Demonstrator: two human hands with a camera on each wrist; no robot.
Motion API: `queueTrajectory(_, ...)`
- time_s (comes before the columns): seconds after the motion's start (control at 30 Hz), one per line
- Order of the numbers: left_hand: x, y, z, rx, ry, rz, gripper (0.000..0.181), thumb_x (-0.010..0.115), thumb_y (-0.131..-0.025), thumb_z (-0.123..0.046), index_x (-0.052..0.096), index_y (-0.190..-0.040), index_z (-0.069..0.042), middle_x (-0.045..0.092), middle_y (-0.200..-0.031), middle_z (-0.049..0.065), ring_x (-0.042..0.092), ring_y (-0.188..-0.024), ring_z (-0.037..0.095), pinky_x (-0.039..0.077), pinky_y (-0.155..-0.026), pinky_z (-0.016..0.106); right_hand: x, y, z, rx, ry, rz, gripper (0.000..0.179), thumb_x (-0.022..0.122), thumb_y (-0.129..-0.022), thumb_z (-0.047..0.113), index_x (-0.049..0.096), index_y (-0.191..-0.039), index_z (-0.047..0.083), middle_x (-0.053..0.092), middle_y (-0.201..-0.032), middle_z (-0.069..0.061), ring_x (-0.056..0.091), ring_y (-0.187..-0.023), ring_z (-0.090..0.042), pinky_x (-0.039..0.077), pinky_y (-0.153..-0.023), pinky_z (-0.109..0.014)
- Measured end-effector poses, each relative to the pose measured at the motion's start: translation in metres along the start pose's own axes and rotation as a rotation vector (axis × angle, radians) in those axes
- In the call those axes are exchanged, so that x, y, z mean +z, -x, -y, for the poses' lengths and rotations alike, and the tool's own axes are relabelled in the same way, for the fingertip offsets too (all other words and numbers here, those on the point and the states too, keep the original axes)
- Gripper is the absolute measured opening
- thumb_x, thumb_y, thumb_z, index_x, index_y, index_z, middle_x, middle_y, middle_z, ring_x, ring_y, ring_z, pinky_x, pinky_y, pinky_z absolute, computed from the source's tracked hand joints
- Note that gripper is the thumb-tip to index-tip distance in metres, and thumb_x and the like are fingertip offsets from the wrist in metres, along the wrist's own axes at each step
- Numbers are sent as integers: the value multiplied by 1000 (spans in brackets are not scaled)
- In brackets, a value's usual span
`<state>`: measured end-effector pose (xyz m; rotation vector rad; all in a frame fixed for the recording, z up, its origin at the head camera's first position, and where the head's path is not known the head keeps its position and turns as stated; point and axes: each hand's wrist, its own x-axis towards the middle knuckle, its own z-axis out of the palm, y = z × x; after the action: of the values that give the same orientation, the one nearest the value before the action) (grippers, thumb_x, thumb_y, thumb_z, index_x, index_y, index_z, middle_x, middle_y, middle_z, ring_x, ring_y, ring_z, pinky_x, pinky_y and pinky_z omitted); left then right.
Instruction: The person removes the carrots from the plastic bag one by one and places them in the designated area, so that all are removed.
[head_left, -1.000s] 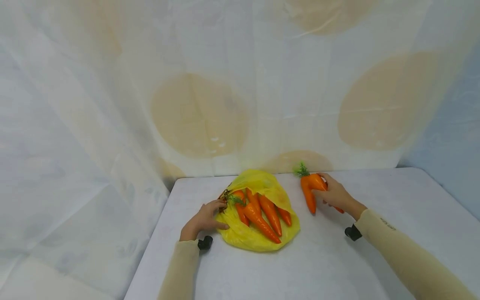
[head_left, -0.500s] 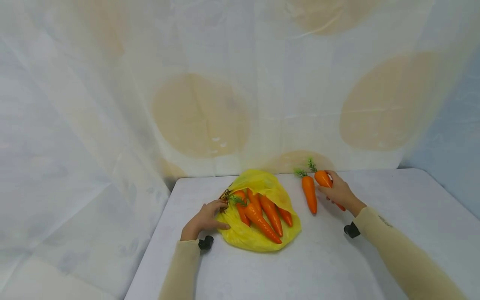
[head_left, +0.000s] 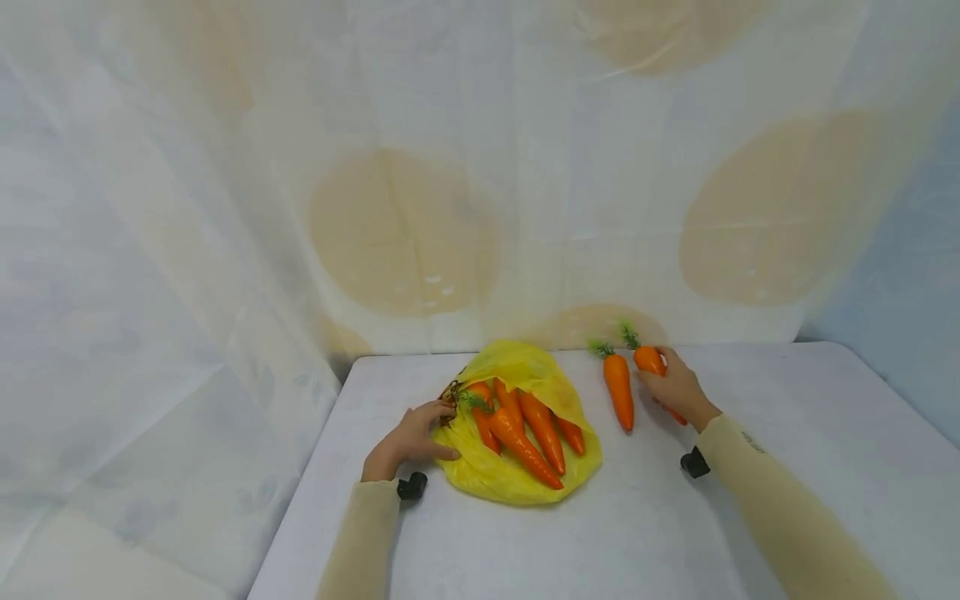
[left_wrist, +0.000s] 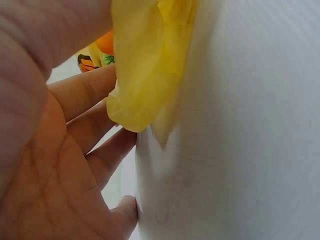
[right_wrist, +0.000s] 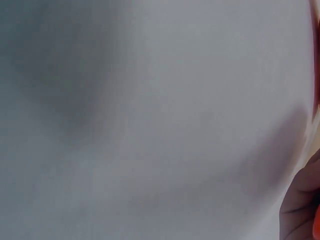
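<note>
In the head view my right hand (head_left: 678,390) grips an orange carrot (head_left: 648,361) with green leaves on the right half of the table; its lower part is mostly covered by the hand. Just left of it lies another carrot (head_left: 618,390), apart from the hand. Several carrots (head_left: 528,450) rest in and on the mouth of a yellow plastic bag (head_left: 487,485). My left hand (head_left: 412,435) rests against the bag's left edge. The left wrist view shows its fingers (left_wrist: 90,87) extended, touching the yellow plastic (left_wrist: 145,75). Only curled fingers (right_wrist: 297,207) show at the right wrist view's corner.
A white table (head_left: 480,554) carries everything. Behind it hangs a pale curtain (head_left: 585,208) with beige round patches, and more sheeting (head_left: 135,333) closes off the left side. Dark wrist cameras (head_left: 412,486) sit at both cuffs.
The gripped carrot has shifted right, away from the carrot beside it, and come down slightly. My left hand and the bag stay in place.
</note>
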<state>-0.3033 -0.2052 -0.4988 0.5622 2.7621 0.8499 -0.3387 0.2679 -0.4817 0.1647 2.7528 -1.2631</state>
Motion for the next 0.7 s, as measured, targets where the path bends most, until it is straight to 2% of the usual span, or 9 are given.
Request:
queueTrajectory(0.07, 0, 1, -1, 7, -1, 1, 75, 87, -74, -35, 56, -137, -7, 46, -149, 16, 36, -143, 38, 7, -116, 70, 2, -2, 0, 20, 4, 0, 80, 46, -99, 38, 5, -156, 1, 37, -143, -31, 55, -100, -37, 53, -81, -45)
queueTrajectory(0.17, 0, 1, -1, 9, -4, 0, 75, 87, -75, -35, 56, -137, -7, 46, -150, 16, 36, -143, 37, 7, -117, 69, 4, -5, -1, 34, 6, 7, 82, 43, -99, 40, 2, -156, -1, 26, -153, -33, 44, -119, -44, 46, -97, -57)
queueTrajectory(0.3, -1, 2, -1, 16, 2, -11, 75, 87, -74, -34, 56, -136, -7, 47, -149, 17, 37, -142, 39, 8, -116, 71, 8, -10, -3, 57, 6, -9, 83, 41, -99, 43, -1, -156, 0, 21, -156, -33, 37, -129, -48, 40, -105, -62)
queueTrajectory(0.43, -1, 2, -1, 3, 8, -5, 75, 87, -74, -35, 56, -137, -9, 47, -149, 15, 37, -143, 37, 7, -117, 69, 9, -10, -3, 68, 21, -41, 84, 41, -99, 45, 1, -155, -3, 21, -156, -34, 36, -132, -49, 37, -108, -63)
queueTrajectory(0.7, 0, 2, 0, 8, 16, -9, 75, 88, -74, -33, 56, -137, -7, 47, -149, 17, 37, -142, 39, 7, -116, 71, 11, -6, 2, 83, 9, -41, 83, 44, -97, 44, 10, -152, -8, 29, -151, -35, 41, -125, -46, 39, -108, -60)
